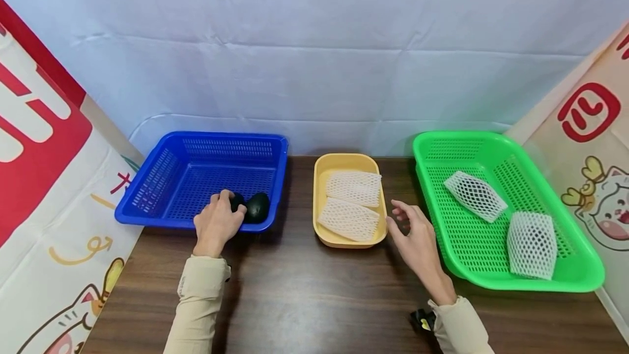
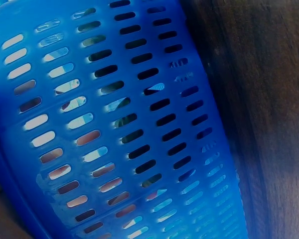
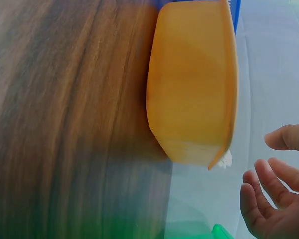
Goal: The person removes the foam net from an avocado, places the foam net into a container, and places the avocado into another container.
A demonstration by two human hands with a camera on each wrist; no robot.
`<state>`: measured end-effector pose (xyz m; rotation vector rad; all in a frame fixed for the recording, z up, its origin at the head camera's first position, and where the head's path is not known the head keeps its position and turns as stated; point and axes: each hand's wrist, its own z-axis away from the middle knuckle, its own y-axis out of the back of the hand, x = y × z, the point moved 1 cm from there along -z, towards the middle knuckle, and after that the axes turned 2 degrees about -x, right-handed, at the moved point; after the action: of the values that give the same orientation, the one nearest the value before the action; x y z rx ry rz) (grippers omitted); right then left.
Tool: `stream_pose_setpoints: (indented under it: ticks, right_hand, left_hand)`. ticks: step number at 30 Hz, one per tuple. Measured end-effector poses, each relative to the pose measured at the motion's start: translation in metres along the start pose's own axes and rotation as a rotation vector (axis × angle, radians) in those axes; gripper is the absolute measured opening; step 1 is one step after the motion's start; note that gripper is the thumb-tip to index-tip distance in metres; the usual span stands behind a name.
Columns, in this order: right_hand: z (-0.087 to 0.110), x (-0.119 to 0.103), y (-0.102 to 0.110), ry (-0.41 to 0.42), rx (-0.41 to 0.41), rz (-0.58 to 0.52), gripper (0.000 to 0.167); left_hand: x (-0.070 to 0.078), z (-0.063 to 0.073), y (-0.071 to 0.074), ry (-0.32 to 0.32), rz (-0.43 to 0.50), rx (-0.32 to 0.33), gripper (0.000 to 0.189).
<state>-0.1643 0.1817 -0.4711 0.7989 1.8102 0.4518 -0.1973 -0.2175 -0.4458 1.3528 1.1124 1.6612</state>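
Note:
In the head view my left hand (image 1: 219,222) reaches over the near rim of the blue basket (image 1: 172,224). Its thumb and fingers grip a dark green avocado (image 1: 237,201), partly hidden by the hand. A second dark avocado (image 1: 257,208) lies right beside it in the basket's near right corner. My right hand (image 1: 416,239) hovers by the right side of the yellow tub (image 1: 321,176), its fingers loosely bent and holding nothing. Two white foam net sleeves, one (image 1: 352,188) behind the other (image 1: 349,219), lie flat in the tub.
At the right stands a green basket (image 1: 457,255) with two net-wrapped dark items, one (image 1: 475,196) at the back and one (image 1: 532,245) nearer the front. All three containers stand on a brown wooden table (image 1: 295,299). A pale cloth (image 1: 314,81) hangs behind.

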Motion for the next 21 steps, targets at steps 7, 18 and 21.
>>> stream_pose_setpoints:
  ticks: [7,18,21]
  right_hand:
    - [0.004,0.004,0.02,0.024,0.056,-0.024,0.033]
    - [0.007,0.021,0.057,0.07,0.19,0.0,0.031]
    - [0.007,0.029,0.069,0.055,0.211,0.03,0.032]
  left_hand:
    - [0.001,0.001,-0.003,-0.023,0.011,0.006,0.051]
    - [-0.004,0.005,-0.005,-0.177,0.077,0.114,0.057]
    - [-0.001,0.008,-0.004,-0.235,0.092,0.158,0.055]
